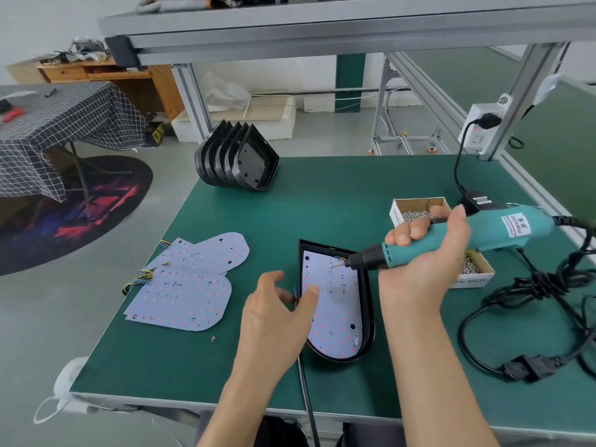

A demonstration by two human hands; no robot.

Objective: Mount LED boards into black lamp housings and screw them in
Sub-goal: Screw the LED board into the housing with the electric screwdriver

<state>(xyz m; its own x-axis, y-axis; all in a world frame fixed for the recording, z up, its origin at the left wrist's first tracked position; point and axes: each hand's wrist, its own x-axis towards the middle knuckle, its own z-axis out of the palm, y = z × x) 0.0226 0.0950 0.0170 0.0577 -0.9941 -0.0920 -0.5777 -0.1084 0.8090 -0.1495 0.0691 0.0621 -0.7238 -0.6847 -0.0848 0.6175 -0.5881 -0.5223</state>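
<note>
**LED board seated in a housing, driver bit over its upper end**

A black lamp housing (367, 304), flat at its far end and rounded toward the person, lay open side up on the green bench mat (322, 195), slightly right of centre and near the front edge. Inside it sat a pale LED board (335, 317) of the same outline, dotted with red and orange points and a few dark holes. The left hand (277, 321) hovered at the housing's left wall with relaxed, loosely spread fingers, its thumb tip resting on the board's left margin. The right hand (425, 262) was wrapped round the teal electric screwdriver (451, 240), whose bit pointed left and down over the board's upper part; whether the tip touched the board could not be told.

Bare mat lay between the housing and the front edge, and a wider bare strip stretched behind it. To the left, near the mat's left edge, loose LED boards (187, 285) overlapped in a pile, with coloured wires at their left ends. At the far left corner, empty housings (238, 159) stood nested on edge. To the right, a coiled black cable (529, 304) covered the mat.

Behind the right hand, an open cardboard box (419, 204) held small silver screws (414, 216).
</note>
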